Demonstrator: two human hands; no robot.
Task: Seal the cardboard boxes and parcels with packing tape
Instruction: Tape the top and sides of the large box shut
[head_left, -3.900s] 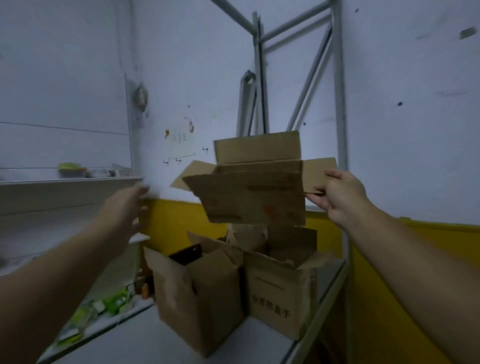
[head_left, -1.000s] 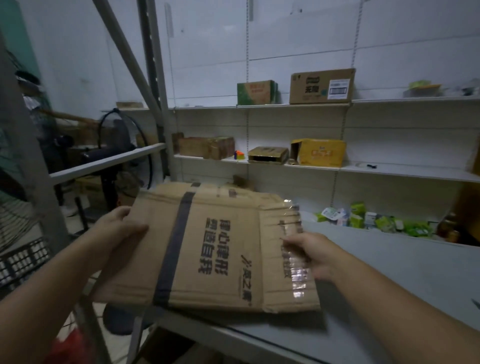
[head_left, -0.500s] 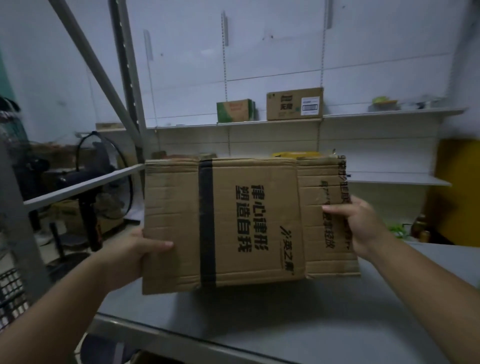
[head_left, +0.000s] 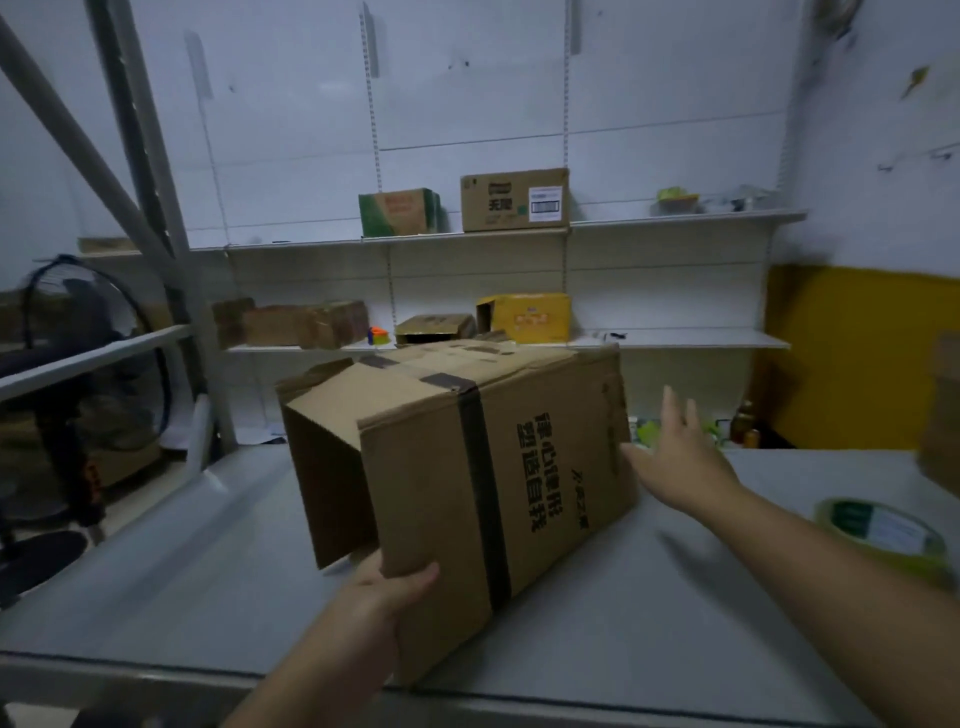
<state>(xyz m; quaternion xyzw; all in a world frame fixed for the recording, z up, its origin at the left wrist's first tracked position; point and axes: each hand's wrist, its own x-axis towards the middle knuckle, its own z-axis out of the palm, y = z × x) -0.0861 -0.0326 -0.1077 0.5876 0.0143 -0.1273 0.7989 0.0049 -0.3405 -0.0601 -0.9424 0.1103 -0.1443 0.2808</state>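
Box (head_left: 415, 478) now unfolded, Chinese-printed; left hand (head_left: 395, 587) grips edge, right hand (head_left: 675, 457) splayed free.

The left hand (head_left: 395, 582) and the right hand (head_left: 675, 457) are shown bare, uncovered down to the wrist. Both forearms (head_left: 831, 561) are likewise seen uncovered as far as they are framed, so that only bare limbs are presented. Finer detail of the right hand is softened by dim light and motion blur.
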